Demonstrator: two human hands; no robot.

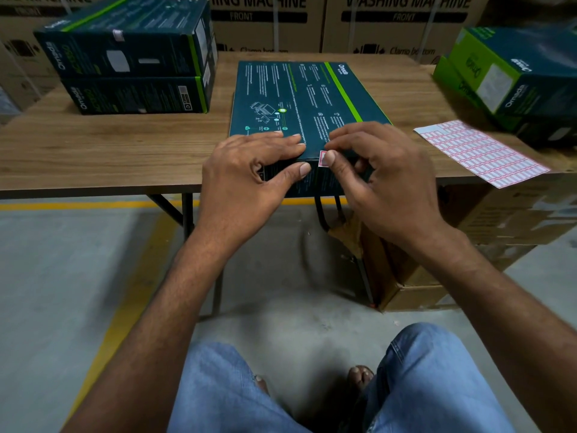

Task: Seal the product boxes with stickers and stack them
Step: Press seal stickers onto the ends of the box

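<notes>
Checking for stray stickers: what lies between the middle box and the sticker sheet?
Head view: only bare wooden table between middle box and sticker sheet.
</notes>
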